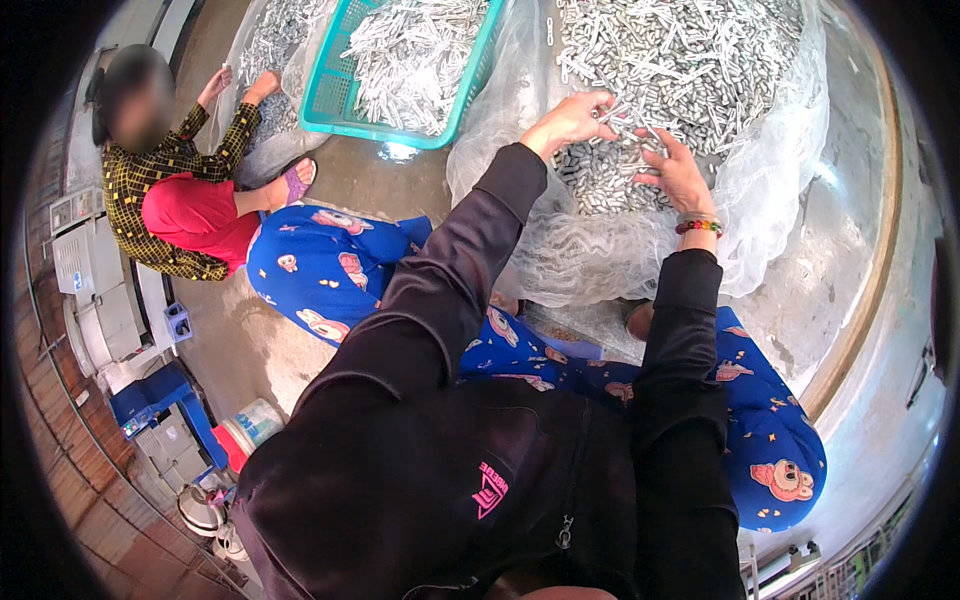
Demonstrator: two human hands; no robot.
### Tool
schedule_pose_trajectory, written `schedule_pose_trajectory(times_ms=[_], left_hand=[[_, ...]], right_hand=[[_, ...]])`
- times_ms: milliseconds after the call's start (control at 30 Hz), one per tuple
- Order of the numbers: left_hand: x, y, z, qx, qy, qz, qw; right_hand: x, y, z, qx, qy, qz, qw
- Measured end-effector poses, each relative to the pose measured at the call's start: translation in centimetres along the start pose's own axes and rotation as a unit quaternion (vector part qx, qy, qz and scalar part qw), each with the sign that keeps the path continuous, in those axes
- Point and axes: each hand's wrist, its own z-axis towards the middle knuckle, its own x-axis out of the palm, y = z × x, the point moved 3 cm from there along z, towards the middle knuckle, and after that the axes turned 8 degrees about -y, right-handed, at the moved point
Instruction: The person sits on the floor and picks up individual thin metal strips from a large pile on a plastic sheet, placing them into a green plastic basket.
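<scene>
A large heap of small silvery metal pieces [690, 75] lies before me on a sheet of white netting [600, 255]. My left hand [572, 122] is over the heap's near left side, its fingers closed on a few slim metal pieces [617, 118]. Across from it, my right hand [680, 178], with a beaded bracelet at the wrist, has thumb and fingers apart. A metal piece lies close to its fingertips; whether they touch it I cannot tell. Shorter, darker pieces [605, 180] are gathered below both hands.
Left of the heap stands a turquoise plastic basket [318, 105] full of silvery strips. Farther left, a person [165, 185] squats by another netted pile [275, 45]. Grey machines [100, 290] and a white bucket [258, 422] are at the left. A wall [890, 330] bounds the right.
</scene>
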Motion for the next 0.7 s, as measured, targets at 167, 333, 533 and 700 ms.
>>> schedule_pose_trajectory(times_ms=[167, 333, 533, 700], left_hand=[[0.2, -0.6, -0.8, 0.025, 0.042, 0.09, 0.995], [1.5, -1.0, -1.8, -0.104, 0.066, 0.056, 0.991], [0.2, 0.6, -1.4, -0.109, 0.035, 0.009, 0.993], [0.7, 0.9, -2.7, -0.187, -0.083, -0.19, 0.96]], right_hand=[[0.3, 1.1, -1.4, 0.049, -0.017, 0.024, 0.998], [-0.6, -1.3, -1.1, 0.009, -0.074, 0.049, 0.996], [-0.5, -1.5, -0.9, -0.001, -0.096, 0.074, 0.993], [-1.1, -3.4, -0.3, 0.023, -0.131, -0.049, 0.99]])
